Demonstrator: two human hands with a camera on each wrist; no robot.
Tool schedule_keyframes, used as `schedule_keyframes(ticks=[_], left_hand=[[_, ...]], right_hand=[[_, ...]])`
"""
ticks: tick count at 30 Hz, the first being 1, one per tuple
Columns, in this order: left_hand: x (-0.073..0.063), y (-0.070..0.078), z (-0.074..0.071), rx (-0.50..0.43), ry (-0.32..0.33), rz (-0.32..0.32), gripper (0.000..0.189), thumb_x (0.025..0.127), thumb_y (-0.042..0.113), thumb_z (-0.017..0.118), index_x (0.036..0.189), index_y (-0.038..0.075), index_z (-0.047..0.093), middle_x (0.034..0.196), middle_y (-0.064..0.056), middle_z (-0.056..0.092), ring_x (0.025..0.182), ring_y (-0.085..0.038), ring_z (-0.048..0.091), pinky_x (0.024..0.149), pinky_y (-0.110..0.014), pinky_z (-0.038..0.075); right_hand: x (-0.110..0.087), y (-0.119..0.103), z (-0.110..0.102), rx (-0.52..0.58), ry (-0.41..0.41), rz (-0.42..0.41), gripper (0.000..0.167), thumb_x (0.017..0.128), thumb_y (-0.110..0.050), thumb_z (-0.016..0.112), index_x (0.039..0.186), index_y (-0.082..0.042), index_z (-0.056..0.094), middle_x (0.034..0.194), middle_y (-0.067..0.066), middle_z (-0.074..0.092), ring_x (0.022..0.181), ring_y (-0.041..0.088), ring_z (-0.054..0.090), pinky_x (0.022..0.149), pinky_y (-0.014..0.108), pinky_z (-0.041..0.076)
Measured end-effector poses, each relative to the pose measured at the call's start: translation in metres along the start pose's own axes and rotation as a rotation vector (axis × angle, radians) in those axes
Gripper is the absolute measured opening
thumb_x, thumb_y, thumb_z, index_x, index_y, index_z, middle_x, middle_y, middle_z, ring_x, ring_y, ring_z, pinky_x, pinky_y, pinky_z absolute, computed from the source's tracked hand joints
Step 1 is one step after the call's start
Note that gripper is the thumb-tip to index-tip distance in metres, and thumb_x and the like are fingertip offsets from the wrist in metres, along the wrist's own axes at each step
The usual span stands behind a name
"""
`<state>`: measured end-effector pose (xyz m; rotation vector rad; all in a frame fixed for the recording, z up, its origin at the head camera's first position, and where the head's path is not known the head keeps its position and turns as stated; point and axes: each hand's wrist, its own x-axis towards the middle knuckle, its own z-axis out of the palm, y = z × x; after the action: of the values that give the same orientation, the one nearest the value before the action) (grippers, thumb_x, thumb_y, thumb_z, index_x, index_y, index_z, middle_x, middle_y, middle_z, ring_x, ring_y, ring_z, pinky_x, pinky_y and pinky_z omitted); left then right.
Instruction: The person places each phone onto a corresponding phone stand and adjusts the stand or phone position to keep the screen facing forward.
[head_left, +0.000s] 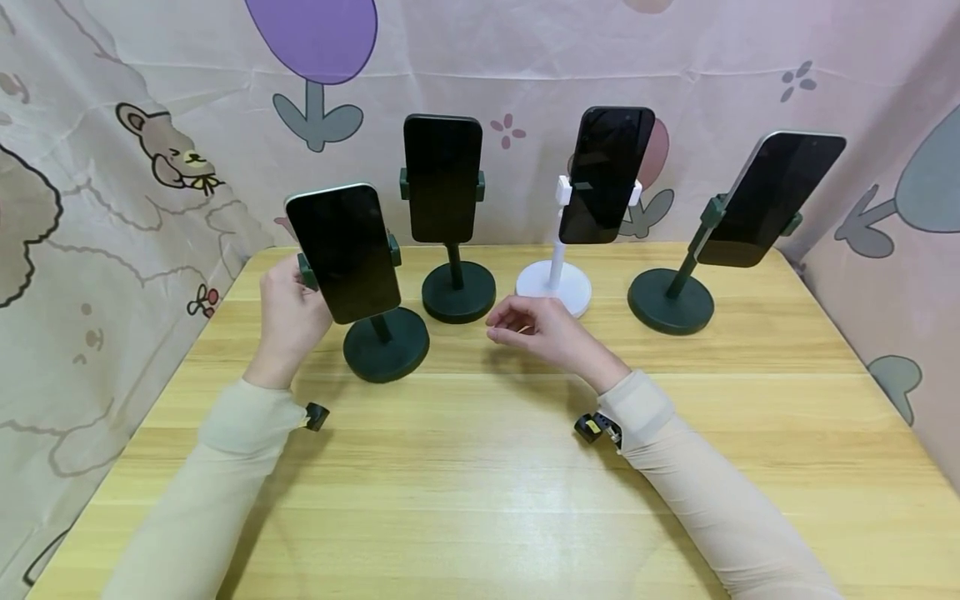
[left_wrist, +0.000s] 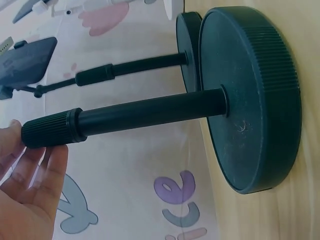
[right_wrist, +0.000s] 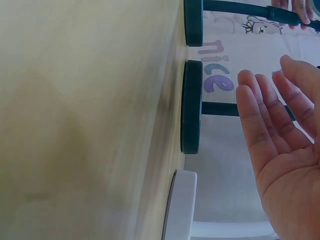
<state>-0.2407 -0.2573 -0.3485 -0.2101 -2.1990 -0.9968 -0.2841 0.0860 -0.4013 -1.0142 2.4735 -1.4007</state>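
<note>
My left hand (head_left: 291, 315) is behind the phone at the left, on a dark green phone stand (head_left: 386, 348) that bears a black-screened phone (head_left: 345, 254). In the left wrist view, thumb and fingers (left_wrist: 56, 167) hold the ribbed collar (left_wrist: 50, 129) at the top of that stand's pole, and its round base rests on the table. My right hand (head_left: 542, 330) hovers over the table, its fingers loosely bent and nothing in them. Just behind it stands a white phone stand (head_left: 553, 283); the right wrist view shows the palm (right_wrist: 290, 180) turned up, fingers apart from the stands.
Behind are a second green stand (head_left: 459, 293) with a phone (head_left: 442, 179), the white stand's tilted phone (head_left: 606, 175), and at the right another green stand (head_left: 670, 302) with a slanted phone (head_left: 772, 200). The wooden table (head_left: 480, 483) ends at a patterned curtain (head_left: 480, 58).
</note>
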Motion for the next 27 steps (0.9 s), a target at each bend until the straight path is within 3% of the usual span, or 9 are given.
schedule_keyframes(ticks=[7, 13, 20, 27], left_hand=[[0.012, -0.011, -0.003, 0.029, 0.012, -0.022, 0.034, 0.098, 0.008, 0.070, 0.069, -0.001, 0.054, 0.060, 0.018, 0.038, 0.063, -0.004, 0.037, 0.061, -0.026, 0.028], [0.019, -0.020, -0.005, 0.025, 0.021, -0.048, 0.025, 0.100, 0.012, 0.069, 0.080, -0.003, 0.062, 0.064, 0.021, 0.040, 0.066, -0.006, 0.038, 0.064, -0.028, 0.029], [0.029, -0.032, -0.006, 0.022, 0.042, -0.047, 0.023, 0.100, 0.009, 0.069, 0.082, -0.004, 0.063, 0.067, 0.025, 0.040, 0.066, -0.005, 0.038, 0.064, -0.027, 0.029], [0.040, -0.042, -0.008, 0.015, 0.053, -0.074, 0.018, 0.099, 0.007, 0.066, 0.084, -0.003, 0.063, 0.067, 0.020, 0.039, 0.068, -0.007, 0.037, 0.066, -0.029, 0.027]], right_hand=[[-0.001, 0.002, 0.001, -0.002, -0.006, 0.016, 0.017, 0.101, -0.019, 0.077, 0.114, -0.008, 0.076, 0.107, 0.002, 0.077, 0.097, 0.017, 0.071, 0.086, 0.030, 0.061], [-0.001, 0.003, 0.001, -0.004, -0.007, 0.017, 0.017, 0.101, -0.019, 0.077, 0.115, -0.009, 0.076, 0.108, 0.003, 0.077, 0.097, 0.017, 0.070, 0.087, 0.031, 0.061], [0.001, 0.004, 0.002, -0.009, -0.003, 0.007, 0.016, 0.101, -0.018, 0.077, 0.113, -0.008, 0.077, 0.104, 0.002, 0.077, 0.095, 0.017, 0.071, 0.085, 0.030, 0.061], [0.001, 0.006, 0.002, -0.009, 0.000, 0.008, 0.014, 0.101, -0.018, 0.077, 0.112, -0.010, 0.077, 0.104, 0.002, 0.077, 0.095, 0.016, 0.071, 0.086, 0.031, 0.061]])
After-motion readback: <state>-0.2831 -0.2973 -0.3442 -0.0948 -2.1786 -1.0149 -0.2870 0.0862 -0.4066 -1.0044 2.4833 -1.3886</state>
